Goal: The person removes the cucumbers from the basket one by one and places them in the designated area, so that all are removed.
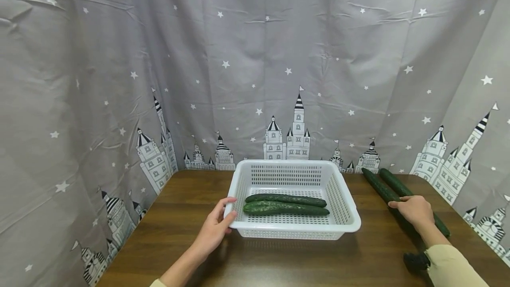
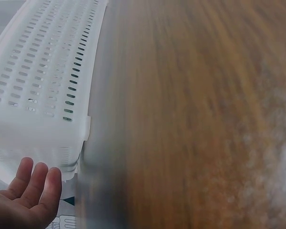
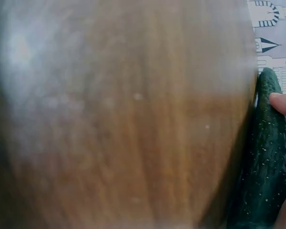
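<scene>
A white slotted plastic basket stands mid-table, with two cucumbers lying side by side across its floor. My left hand grips its left rim near the front corner; in the left wrist view several fingers show beside the basket's outer wall. At the right, two more long dark green cucumbers lie slantwise on the table. My right hand holds the left cucumber of that pair around its middle. In the right wrist view the thumb lies on this cucumber, other fingers partly out of frame.
Just right of the held cucumber lies the other one, partly hidden by my right hand. The brown wooden table ends at a grey curtain printed with stars and castles. A black object is at my right sleeve.
</scene>
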{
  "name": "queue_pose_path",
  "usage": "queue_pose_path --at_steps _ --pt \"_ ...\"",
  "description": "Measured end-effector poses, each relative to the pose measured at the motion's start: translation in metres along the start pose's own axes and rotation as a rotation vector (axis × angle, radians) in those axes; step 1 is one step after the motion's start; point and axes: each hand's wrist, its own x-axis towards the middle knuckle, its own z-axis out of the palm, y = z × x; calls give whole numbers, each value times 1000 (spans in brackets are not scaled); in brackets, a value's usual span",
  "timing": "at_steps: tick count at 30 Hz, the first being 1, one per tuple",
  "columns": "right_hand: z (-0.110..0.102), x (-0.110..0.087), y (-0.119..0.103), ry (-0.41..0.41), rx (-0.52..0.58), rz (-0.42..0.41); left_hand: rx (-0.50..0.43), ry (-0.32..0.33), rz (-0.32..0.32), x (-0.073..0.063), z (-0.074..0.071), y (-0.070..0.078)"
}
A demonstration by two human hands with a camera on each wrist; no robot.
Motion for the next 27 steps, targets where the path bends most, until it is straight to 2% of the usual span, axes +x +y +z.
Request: queue_pose_path --at_steps 9,19,27 --pt "-6 1 3 -37 12 4 -1 -8 -3 -1 0 0" --pt "-18 2 0 -56 -42 118 14 4 8 0 0 1" --pt "-24 3 3 -30 -52 109 20 7 3 0 -1 1"
